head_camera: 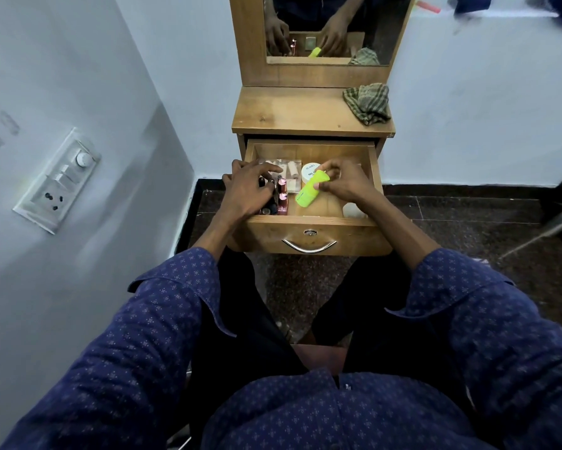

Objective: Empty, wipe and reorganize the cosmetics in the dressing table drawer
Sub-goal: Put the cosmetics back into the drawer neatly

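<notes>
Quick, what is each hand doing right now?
Left hand: fingers curled on the small bottles in the drawer.
Right hand: holding the green tube.

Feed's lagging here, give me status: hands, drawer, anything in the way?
Left hand grips small bottles, drawer's left side. Right hand holds green tube over open drawer. White jar behind tube. Cloth on tabletop, clear of hands.
</notes>
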